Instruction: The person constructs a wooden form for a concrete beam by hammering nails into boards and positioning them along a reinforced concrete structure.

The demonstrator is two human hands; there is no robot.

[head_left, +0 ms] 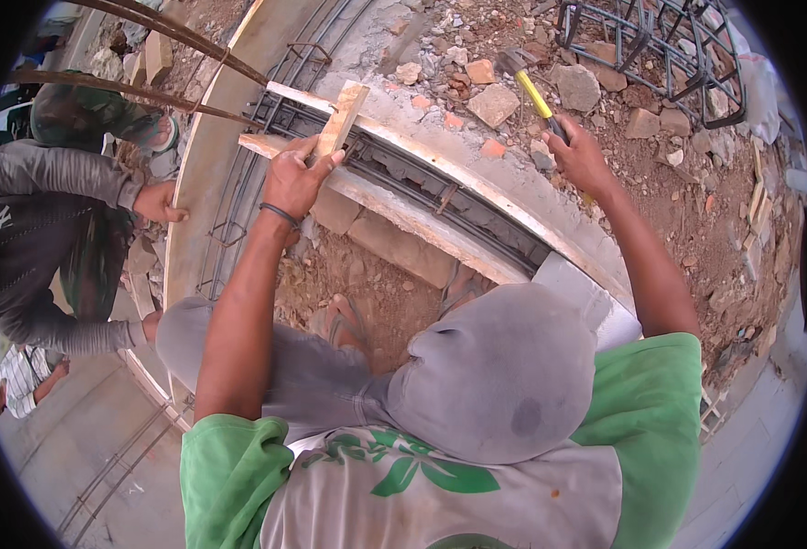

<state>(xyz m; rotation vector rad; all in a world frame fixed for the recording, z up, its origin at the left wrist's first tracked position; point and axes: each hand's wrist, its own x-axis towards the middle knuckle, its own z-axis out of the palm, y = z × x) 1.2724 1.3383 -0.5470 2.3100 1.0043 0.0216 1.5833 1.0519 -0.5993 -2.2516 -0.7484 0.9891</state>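
Near the top middle, the left hand [295, 179] pinches a wood block [344, 116] that pokes up past its fingers; at upper right, the right hand [579, 157] wraps its fingers round a hammer [533, 93].

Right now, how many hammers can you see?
1: the yellow-handled hammer, gripped in your right hand, its head above the broken rubble. Others could be hidden.

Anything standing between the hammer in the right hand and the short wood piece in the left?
Nothing visible stands between the hammer and wood piece; rubble lies below, and the left hand grips the near end.
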